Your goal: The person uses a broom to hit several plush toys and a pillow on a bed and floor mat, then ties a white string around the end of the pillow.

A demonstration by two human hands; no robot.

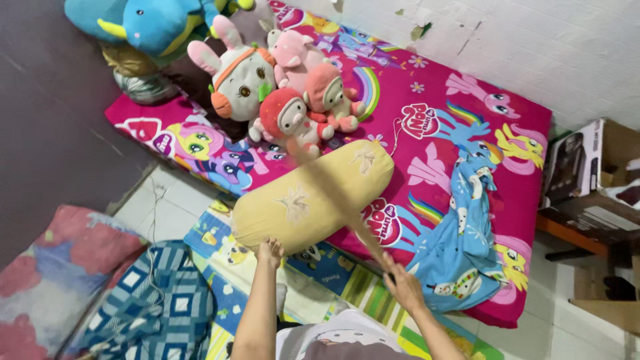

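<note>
The person stands at the edge of a low mattress with a pink cartoon-pony sheet (427,100) and works on the bed with a broom-like whisk (333,200). The whisk shows only as a long, pale brown blur, which runs from the right hand up across the yellow bolster pillow (313,193) toward the plush toys, so it seems to be in mid-swing.

As a judgement, the bed cleaning looks still in an early or middle stage. The bolster lies across the mattress near its front edge, a light blue blanket with snowman print (460,247) is crumpled on the right part of the sheet, and the group of plush toys (280,87) still sits at the head end. Nothing seems folded or put in order yet.

The right hand (402,285) is closed around the lower end of the whisk, the fingers wrapped on the handle. The left hand (270,253) reaches forward and touches the near end of the yellow bolster; its fingers look loosely bent against the fabric, but whether they really grip it I cannot tell.

On the floor beside the bed lie a blue checked cloth (167,300) and a colourful children's play mat (313,280).
</note>
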